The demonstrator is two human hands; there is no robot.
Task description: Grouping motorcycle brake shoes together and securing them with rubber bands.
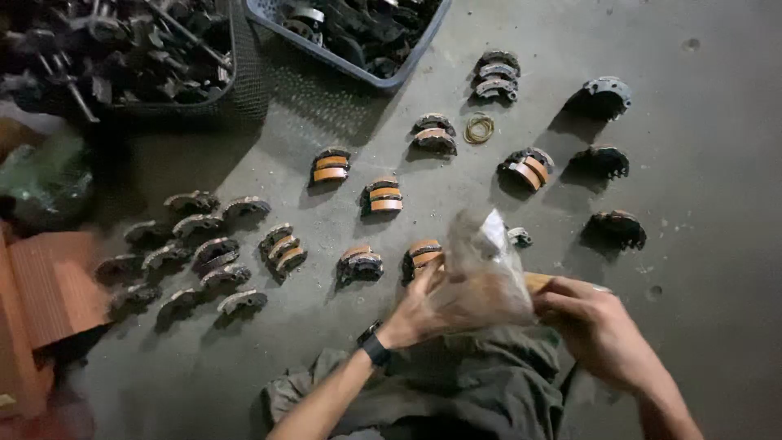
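A person seated on a concrete floor (717, 187) holds a clear plastic bag (482, 273) low over the lap, near the floor's near edge. The left hand (419, 314) cups the bag's left side, fingers curled against it; the right hand (590, 322) pinches its right end. The bag is blurred, its contents hard to make out, and its long axis runs roughly left to right. Bundled brake shoes (383, 195) lie in loose rows beyond, with bare floor to the right. Two baskets (244, 81) of dark parts are cut off at the far edge.
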